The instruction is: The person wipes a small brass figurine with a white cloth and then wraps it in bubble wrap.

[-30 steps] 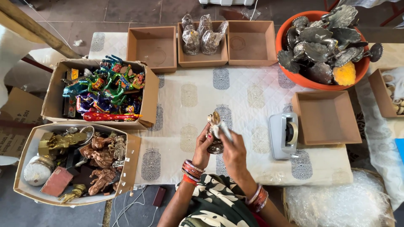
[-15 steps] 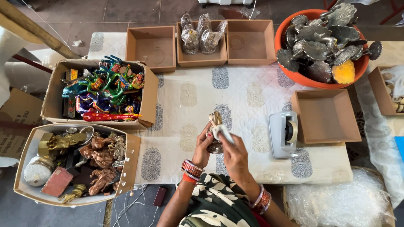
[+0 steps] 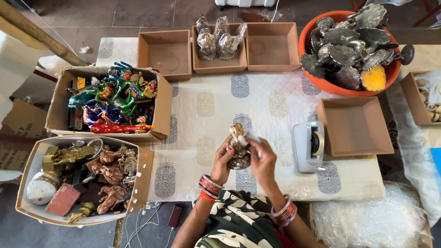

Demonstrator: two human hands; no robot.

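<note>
At your far left, a low box [image 3: 27, 202] holds brass and copper figures [image 3: 108, 177], and behind it a second carton [image 3: 57, 105] is full of painted animals [image 3: 115, 94]. Along the back edge of the tabletop [image 3: 206, 110] you see three brown trays: the left tray [image 3: 165, 53] has nothing in it, the middle tray [image 3: 219, 46] carries wrapped figures [image 3: 218, 39], the third tray [image 3: 272, 46] stands just beside it.

In the middle, over the patterned cloth, your left hand [image 3: 223, 158] closes its grip on the side of a small metal statuette [image 3: 239, 149], held upright above the tabletop. Your right hand [image 3: 262, 158] touches the statuette from the other side, its fingers pinching a small pale piece [image 3: 251, 136] near the top; what this piece is, I cannot tell.

To the right of your hands a tape dispenser [image 3: 308, 146] lies near another tray [image 3: 353, 126]. Behind them an orange basin [image 3: 342, 87] holds dark metal pieces [image 3: 349, 46], and bubble wrap [image 3: 372, 220] sits at the near right
</note>
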